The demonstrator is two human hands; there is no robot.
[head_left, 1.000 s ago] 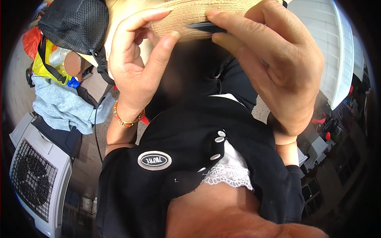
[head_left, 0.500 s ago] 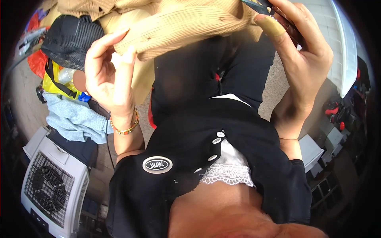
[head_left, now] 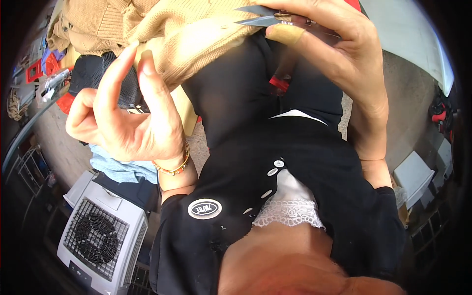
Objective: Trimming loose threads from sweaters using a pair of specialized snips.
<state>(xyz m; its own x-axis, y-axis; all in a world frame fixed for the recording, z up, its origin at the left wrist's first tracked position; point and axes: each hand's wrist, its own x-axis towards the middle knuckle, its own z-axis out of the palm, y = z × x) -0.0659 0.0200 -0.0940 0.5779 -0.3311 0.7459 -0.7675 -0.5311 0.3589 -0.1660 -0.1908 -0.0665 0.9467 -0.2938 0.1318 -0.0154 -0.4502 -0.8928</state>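
A tan knit garment (head_left: 196, 37) lies bunched across the upper part of the view, partly over my black-trousered legs. My right hand (head_left: 354, 59) grips a small pair of thread snips (head_left: 260, 20); the blades are spread and point left over the garment's right edge. Tan tape wraps the right thumb. My left hand (head_left: 140, 123), with a beaded bracelet on its wrist, is raised at the garment's left lower side. Its thumb and forefinger are pinched close together while the other fingers curl. Whatever lies between those tips is too small to make out.
A grey-white fan unit (head_left: 98, 236) stands at lower left, with light blue cloth (head_left: 123, 169) behind it. A black mesh item (head_left: 91, 76) sits beyond my left hand. A white panel (head_left: 408, 39) is at upper right; a white box (head_left: 413, 174) stands at right.
The snips have moved left and slightly down, and their spread blades now show over the knit. My left hand has drawn left and nearer, off the garment edge it pinched. The whole view has shifted.
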